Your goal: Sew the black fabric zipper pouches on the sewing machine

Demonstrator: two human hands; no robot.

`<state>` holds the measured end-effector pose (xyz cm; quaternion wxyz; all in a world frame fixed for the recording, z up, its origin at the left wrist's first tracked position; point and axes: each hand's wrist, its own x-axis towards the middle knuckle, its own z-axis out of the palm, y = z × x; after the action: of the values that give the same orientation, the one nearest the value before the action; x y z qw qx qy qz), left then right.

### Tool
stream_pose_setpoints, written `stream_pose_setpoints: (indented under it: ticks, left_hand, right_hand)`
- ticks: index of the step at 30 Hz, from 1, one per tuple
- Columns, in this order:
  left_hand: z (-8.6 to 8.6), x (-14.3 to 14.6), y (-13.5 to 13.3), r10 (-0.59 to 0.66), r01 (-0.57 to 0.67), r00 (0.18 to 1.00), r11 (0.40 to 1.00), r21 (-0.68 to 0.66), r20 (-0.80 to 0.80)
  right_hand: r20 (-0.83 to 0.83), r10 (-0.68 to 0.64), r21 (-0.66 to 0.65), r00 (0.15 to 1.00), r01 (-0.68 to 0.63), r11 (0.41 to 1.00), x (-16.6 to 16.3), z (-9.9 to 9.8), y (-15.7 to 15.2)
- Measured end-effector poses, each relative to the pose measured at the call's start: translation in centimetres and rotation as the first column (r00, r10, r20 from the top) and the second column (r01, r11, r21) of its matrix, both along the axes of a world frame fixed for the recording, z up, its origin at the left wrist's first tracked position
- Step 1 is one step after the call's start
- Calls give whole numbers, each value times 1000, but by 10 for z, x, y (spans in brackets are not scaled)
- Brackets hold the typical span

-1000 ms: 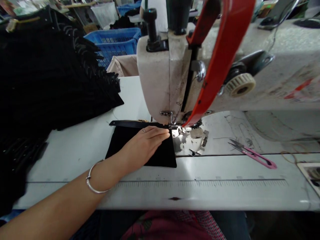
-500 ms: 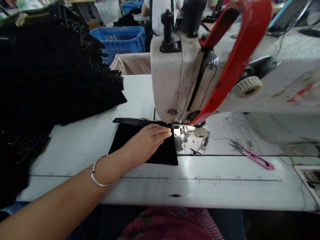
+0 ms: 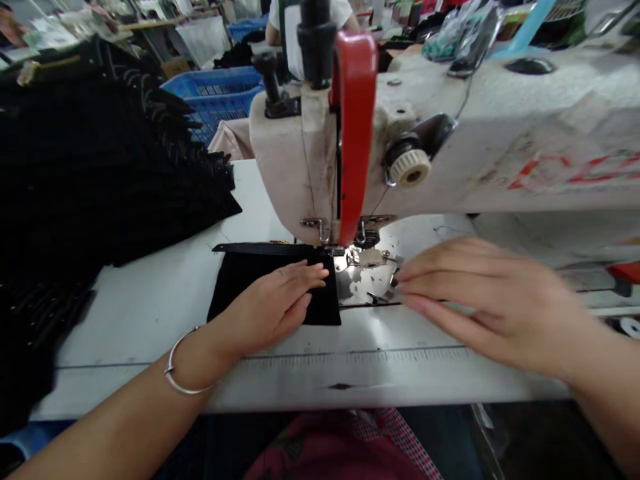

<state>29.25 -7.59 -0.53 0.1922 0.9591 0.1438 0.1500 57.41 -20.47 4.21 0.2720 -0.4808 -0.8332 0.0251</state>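
A black fabric piece [image 3: 270,270] lies flat at the sewing machine's presser foot [image 3: 340,253]. Along its upper edge runs a dark strip [image 3: 260,249] with a bit of gold zipper behind it. My left hand [image 3: 275,300], with a ring and a silver bangle, rests palm-down on the fabric with fingers stretched out. My right hand [image 3: 480,300], slightly blurred, is just right of the needle area. Its fingers are drawn together with the thumb close to them at the tips; whatever they hold, if anything, is hidden.
A large stack of black pieces [image 3: 100,167] covers the table's left side. The white sewing machine [image 3: 450,147] with its red guard [image 3: 357,133] rises ahead. A printed ruler [image 3: 360,355] follows the front edge. Behind stand a blue basket [image 3: 215,93] and a person [image 3: 310,27].
My right hand has come into view from the right, covering where the pink thread snips lay. My left hand has slid slightly back from the presser foot. The view has turned right.
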Motion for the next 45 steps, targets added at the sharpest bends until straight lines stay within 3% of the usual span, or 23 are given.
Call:
stream_pose_setpoints:
  ticks: [3, 5, 10, 13, 17, 31, 35, 38, 41, 45]
  left_hand:
    - [2, -3, 4, 169, -166, 985, 982, -92, 30]
    - [2, -3, 5, 212, -208, 976, 974, -84, 46]
    - [-2, 5, 0, -22, 16, 999, 984, 175, 30]
    - [-5, 11, -6, -41, 51, 998, 976, 212, -48]
    - [-6, 12, -10, -20, 48, 987, 984, 171, -162]
    - [-10, 12, 0, -7, 16, 992, 997, 75, -127]
    - [-10, 11, 0, -9, 16, 992, 999, 49, -128]
    - [-10, 11, 0, -8, 13, 993, 999, 45, -117]
    - [-10, 12, 0, -13, 18, 994, 999, 49, -108]
    - [-10, 12, 0, -4, 10, 994, 999, 54, -107]
  right_hand:
    - [15, 82, -70, 996, -81, 994, -21, -24, 28]
    - [21, 92, -73, 996, -91, 993, -32, -38, 42]
    - [5, -52, 34, 999, 51, 998, -39, -55, 49]
    - [41, -86, 21, 995, 85, 996, -42, -57, 49]
    - [66, -125, -94, 990, 131, 987, -45, -60, 51]
    - [94, -183, -137, 979, 195, 971, -48, -63, 51]
    - [9, -179, -144, 984, 179, 973, -43, -62, 51]
    - [-154, -327, -72, 933, 319, 945, -36, -59, 50]
    - [-247, -492, 23, 835, 512, 859, -29, -57, 51]
    - [-272, -515, 30, 813, 542, 840, -28, -57, 55]
